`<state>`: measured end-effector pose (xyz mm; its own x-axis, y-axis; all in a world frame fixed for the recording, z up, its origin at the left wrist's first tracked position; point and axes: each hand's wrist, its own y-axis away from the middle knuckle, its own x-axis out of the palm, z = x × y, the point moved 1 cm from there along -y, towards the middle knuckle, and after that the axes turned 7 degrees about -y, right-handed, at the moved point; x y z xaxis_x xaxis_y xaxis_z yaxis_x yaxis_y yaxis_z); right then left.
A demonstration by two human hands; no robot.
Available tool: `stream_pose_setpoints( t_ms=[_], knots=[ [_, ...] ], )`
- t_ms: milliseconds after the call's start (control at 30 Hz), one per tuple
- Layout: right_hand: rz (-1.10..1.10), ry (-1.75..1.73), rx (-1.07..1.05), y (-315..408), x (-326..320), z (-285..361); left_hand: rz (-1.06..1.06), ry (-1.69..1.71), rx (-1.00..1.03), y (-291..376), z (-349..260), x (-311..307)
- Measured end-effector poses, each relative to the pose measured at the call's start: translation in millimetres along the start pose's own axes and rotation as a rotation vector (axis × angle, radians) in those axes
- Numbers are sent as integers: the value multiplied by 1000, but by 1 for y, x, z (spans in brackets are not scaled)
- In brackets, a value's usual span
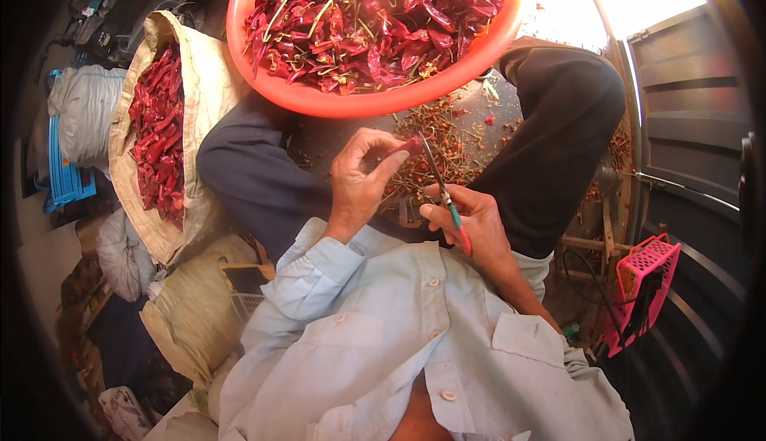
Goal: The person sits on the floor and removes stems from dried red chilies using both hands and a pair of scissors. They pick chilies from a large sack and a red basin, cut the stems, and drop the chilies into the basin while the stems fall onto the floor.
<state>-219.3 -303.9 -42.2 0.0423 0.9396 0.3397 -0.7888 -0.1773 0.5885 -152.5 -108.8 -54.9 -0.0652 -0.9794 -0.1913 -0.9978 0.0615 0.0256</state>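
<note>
Between the thumb and fingers of my left hand (pixel 361 181) is a dried red chili pepper (pixel 409 145), partly hidden by the fingertips. My right hand (pixel 473 223) grips a pair of scissors (pixel 456 216) with green and red handles. Their dark blades point up and lie close beside the pepper's end; whether they touch it I cannot tell. Beyond both hands stands a wide orange-red plastic basin (pixel 335 105), heaped with dried red chilies (pixel 374 28), some with pale stems. Cut stems and bits of pepper (pixel 440 145) lie scattered on the floor below my hands.
A cream woven sack (pixel 206 76) of dried red pepper pieces (pixel 158 136) stands open to the left. My bent knees (pixel 562 100) flank the work area. At right are a pink plastic basket (pixel 643 291) and a dark metal door (pixel 688 118). A grey-white bag (pixel 90 112) sits far left.
</note>
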Motion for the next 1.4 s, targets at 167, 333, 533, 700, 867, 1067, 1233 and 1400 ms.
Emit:
stream_pose_setpoints(
  t_ms=[167, 333, 533, 700, 867, 1067, 1233, 1400],
  knots=[
    [-96, 556, -312, -3, -6, 12, 61, -207, 61, -7, 2, -9],
    [-217, 762, -597, -17, -16, -4, 229, -584, 221, -17, -21, -15],
    [-202, 818, -652, -18, -13, 2, 357, -673, 201, -28, -19, -19],
    [-102, 612, -448, -14, -8, 9, 301, -666, 320, -32, -15, -19],
    [30, 17, -19, -6, 11, 26, 197, -557, 363, -29, -5, -15],
    [117, -99, 183, -11, 16, 22, 114, -407, 273, -23, 0, -14],
    [309, -472, 220, -19, 14, 4, 92, -283, 120, -21, 7, -12],
    [415, -901, 169, -26, 12, -11, 135, 45, -211, -16, 2, -3]
  ],
)
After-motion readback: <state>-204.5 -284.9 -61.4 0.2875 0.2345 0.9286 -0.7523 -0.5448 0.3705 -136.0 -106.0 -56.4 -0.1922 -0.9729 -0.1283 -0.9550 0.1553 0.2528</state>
